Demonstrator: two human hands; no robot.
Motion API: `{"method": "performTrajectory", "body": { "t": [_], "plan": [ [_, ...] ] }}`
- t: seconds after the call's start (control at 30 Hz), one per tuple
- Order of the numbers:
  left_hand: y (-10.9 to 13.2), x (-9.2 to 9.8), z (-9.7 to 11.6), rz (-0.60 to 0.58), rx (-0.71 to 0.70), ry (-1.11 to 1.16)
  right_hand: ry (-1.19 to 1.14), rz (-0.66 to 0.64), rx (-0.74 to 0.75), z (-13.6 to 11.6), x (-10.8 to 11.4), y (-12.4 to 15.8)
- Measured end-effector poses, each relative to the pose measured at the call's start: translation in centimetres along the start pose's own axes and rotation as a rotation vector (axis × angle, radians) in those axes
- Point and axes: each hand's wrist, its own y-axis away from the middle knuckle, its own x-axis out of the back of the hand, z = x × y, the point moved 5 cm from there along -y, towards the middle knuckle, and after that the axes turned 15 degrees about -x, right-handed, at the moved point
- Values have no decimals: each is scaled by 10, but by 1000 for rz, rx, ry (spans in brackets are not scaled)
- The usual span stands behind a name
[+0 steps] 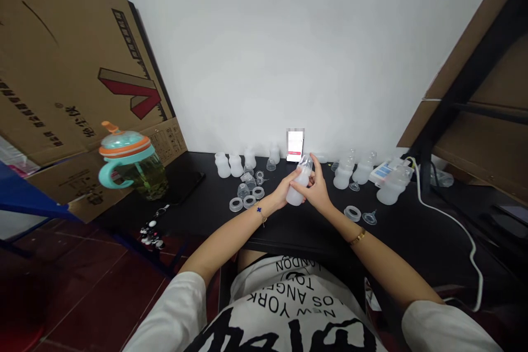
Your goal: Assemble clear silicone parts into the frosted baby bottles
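Observation:
A frosted white baby bottle [295, 196] with a clear cap on top is held tilted above the table between both hands. My left hand [285, 187] wraps round its left side. My right hand [319, 187] grips it from the right, with the index finger up beside the clear cap [306, 163]. Left of my hands lie several collar rings [249, 201] and clear caps [243, 191]. To the right are another collar ring [352, 213] and a silicone nipple [370, 218] lying on the table.
More bottles [223, 165] stand at the back left, others [343, 174] at the right. A lit phone [295, 146] leans on the wall. A teal-handled jug [134, 162] stands left, near a keychain [152, 231]. A white cable [451, 219] runs down the right side.

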Motion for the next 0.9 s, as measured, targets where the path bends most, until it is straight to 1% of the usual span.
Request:
{"method": "performTrajectory", "body": {
  "t": [0.17, 0.3, 0.53, 0.9],
  "plan": [
    [0, 1, -1, 19, -30, 3, 29, 21, 42, -3, 1, 0],
    [-2, 5, -5, 42, -24, -11, 22, 22, 58, -4, 0, 1],
    [0, 0, 0, 16, -62, 5, 18, 12, 45, 1, 1, -1],
    [1, 0, 1, 34, -64, -2, -2, 17, 20, 1, 1, -1]
  ]
}}
